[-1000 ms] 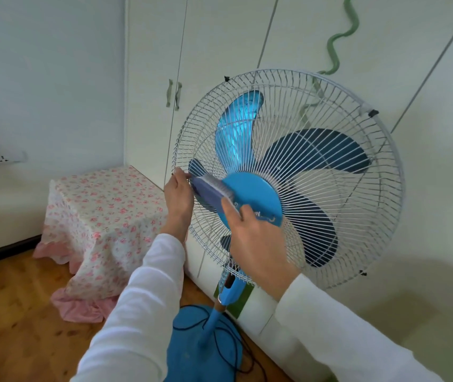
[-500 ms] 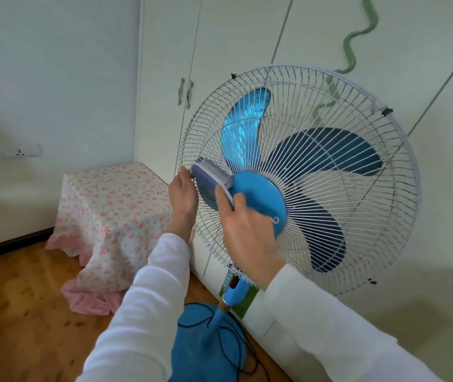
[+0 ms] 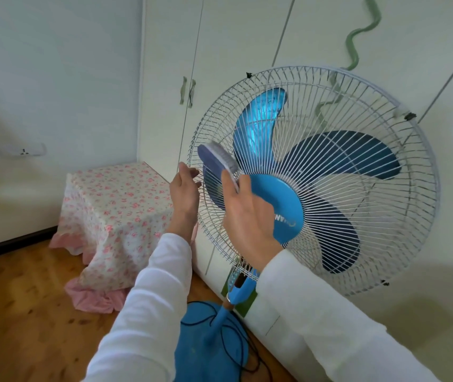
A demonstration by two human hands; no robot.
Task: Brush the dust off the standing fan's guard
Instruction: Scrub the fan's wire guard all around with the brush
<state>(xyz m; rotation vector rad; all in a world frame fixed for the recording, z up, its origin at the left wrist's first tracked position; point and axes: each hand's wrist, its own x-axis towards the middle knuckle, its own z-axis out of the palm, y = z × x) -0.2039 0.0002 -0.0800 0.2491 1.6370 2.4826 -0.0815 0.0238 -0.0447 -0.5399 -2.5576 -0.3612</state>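
Just one brush (image 3: pixel 217 161), one guard (image 3: pixel 330 86), two hands (image 3: pixel 185 194) (image 3: pixel 247 219)

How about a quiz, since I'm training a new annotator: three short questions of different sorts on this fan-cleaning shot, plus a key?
1. True or false: the right hand holds the brush with its bristles towards the fan guard.
2. What does the left hand grip? A the guard's left edge; B the fan's pole; C the floral cloth.
3. Fill in: the black cord lies across the fan's blue ____.
Key: 1 true; 2 A; 3 base.
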